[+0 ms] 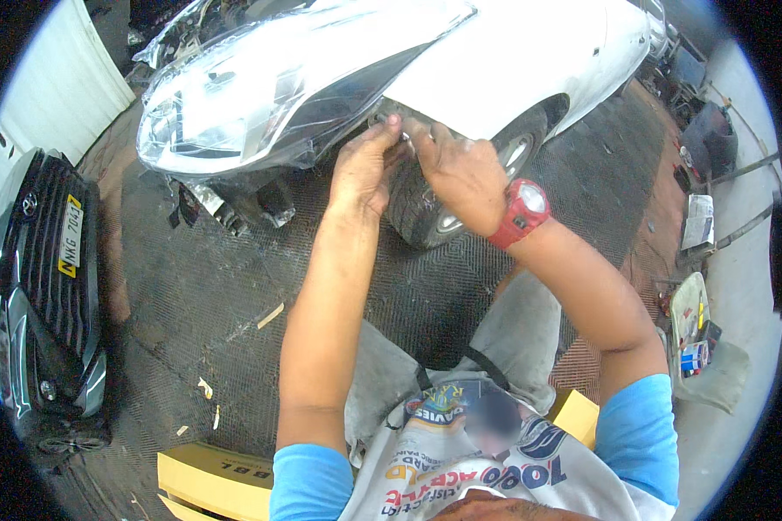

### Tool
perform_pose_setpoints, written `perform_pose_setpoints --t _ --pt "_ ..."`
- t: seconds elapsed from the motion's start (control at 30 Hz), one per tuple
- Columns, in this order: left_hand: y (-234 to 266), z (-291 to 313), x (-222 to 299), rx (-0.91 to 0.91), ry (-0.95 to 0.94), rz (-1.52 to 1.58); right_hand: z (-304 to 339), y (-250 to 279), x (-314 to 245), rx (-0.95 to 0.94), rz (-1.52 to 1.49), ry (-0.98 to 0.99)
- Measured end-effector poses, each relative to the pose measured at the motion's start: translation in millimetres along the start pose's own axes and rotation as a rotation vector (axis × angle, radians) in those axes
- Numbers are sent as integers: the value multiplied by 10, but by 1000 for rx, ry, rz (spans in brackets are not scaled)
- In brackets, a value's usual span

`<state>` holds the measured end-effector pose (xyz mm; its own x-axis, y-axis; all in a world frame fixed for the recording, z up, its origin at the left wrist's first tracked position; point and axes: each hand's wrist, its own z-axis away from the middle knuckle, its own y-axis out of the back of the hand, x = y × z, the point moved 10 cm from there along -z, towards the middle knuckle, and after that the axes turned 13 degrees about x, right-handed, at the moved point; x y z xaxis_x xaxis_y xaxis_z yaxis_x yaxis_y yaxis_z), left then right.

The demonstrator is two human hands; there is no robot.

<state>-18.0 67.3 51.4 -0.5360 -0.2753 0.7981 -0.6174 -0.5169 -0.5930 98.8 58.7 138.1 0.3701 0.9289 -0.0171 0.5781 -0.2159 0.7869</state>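
Both of my hands are raised at the lower front corner of a white car's fender (487, 69), just ahead of the wheel arch. My left hand (365, 169) has its fingers curled and the thumb pointing up, close under the panel's edge. Beside it my right hand (465, 178), with a red watch (521, 213) on the wrist, is closed with its fingertips near the left thumb. Whatever the fingers grip is hidden or too small to name. Behind the hands is the front tyre (417, 208). Clear plastic covers the headlight (204, 113) to their left.
A detached front bumper with a black grille (43, 252) stands at the left. Below me are yellow cardboard boxes (208, 482). Scraps of tape (270, 315) lie on the dark ribbed mat (208, 286). A pale plastic chair (712, 369) holding small items is at the right.
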Motion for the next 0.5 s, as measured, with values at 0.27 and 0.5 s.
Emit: perform_pose_setpoints --t 0.27,0.5 --pt "-88 120 -25 -137 105 93 121 -242 210 -39 -637 -508" --pt "-44 100 28 23 -15 21 -2 22 65 59 119 72"
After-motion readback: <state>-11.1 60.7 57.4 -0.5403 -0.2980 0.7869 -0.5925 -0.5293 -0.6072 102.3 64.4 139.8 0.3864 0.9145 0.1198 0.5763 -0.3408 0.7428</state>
